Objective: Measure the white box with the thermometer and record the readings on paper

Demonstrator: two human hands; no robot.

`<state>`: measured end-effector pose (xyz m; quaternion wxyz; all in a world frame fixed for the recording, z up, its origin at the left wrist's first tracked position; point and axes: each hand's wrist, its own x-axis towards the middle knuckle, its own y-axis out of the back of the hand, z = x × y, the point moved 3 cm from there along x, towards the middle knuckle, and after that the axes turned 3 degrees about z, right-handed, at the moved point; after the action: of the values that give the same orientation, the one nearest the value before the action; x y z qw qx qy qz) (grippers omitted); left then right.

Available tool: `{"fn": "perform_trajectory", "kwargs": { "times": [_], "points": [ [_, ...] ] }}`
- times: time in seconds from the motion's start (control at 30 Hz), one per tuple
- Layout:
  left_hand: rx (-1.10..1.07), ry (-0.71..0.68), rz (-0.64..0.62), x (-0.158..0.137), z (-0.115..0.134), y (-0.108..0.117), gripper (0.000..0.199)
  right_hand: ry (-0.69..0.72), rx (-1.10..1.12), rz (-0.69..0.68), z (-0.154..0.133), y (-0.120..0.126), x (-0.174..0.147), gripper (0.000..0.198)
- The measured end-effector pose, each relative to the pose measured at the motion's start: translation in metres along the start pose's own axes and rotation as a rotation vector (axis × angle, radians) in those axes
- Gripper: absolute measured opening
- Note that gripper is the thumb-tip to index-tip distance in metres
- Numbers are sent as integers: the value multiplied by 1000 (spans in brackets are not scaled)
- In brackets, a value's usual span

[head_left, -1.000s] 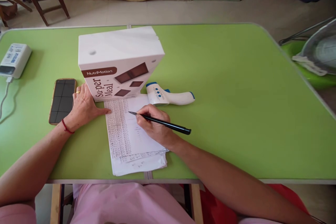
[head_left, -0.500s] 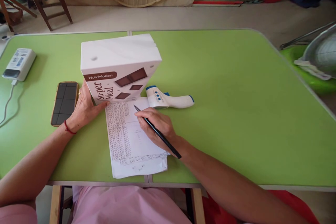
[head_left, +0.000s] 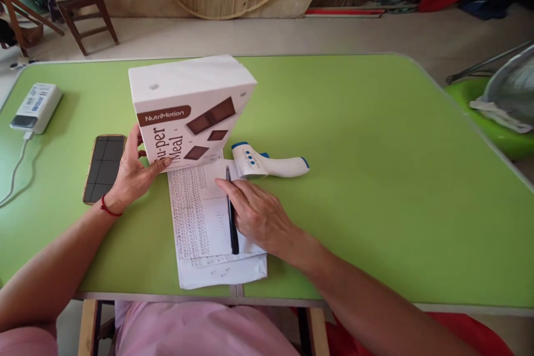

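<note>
My left hand (head_left: 136,169) holds the lower left corner of a white box (head_left: 192,80) marked "NutriMotion Su-per Meal", thumb on its front face. The box stands tilted over the top of some handwritten sheets (head_left: 189,217). Above the sheets, my right hand (head_left: 258,214) has its fingers closed around a black pen (head_left: 232,228). The pen points away from me, tip up near the box, its rear end toward the table's front edge. A white and blue infrared thermometer (head_left: 271,166) lies just beyond my right hand, touching the paper or very close to it.
A dark phone-like device (head_left: 104,169) in a yellowish case lies left of my left hand. Farther left sits a white power bank (head_left: 36,107) with a cable (head_left: 19,169). The green table (head_left: 396,178) extends right; a wooden chair (head_left: 85,5) stands beyond it.
The pen has swung from a slanted writing hold to nearly straight up and down in view, and my right hand has turned palm-down. The box's lower edge has shifted slightly toward me.
</note>
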<state>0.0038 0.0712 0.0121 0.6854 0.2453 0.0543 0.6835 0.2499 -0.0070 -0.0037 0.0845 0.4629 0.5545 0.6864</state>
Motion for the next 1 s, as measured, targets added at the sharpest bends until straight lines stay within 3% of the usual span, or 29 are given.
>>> {"fn": "perform_trajectory", "kwargs": {
  "times": [0.2, 0.33, 0.53, 0.7, 0.83, 1.0],
  "points": [
    [-271, 147, 0, -2, 7, 8, 70, 59, -209, -134, 3, 12, 1, 40],
    [-355, 211, -134, -4, 12, 6, 59, 56, -246, -146, 5, 11, 0, 40],
    [-317, 271, -288, -7, 21, 0, 65, 19, -154, -83, 14, 17, 3, 27],
    [-323, 281, -357, -6, 14, 0, 68, -189, -290, -11, 38, 16, 1, 26],
    [-343, 286, -393, -5, 8, 1, 78, -363, -332, -128, 60, 5, -9, 58],
    [-345, 299, -437, -6, 9, 0, 79, -464, -187, -280, 75, -6, -18, 52]
  ]
}}
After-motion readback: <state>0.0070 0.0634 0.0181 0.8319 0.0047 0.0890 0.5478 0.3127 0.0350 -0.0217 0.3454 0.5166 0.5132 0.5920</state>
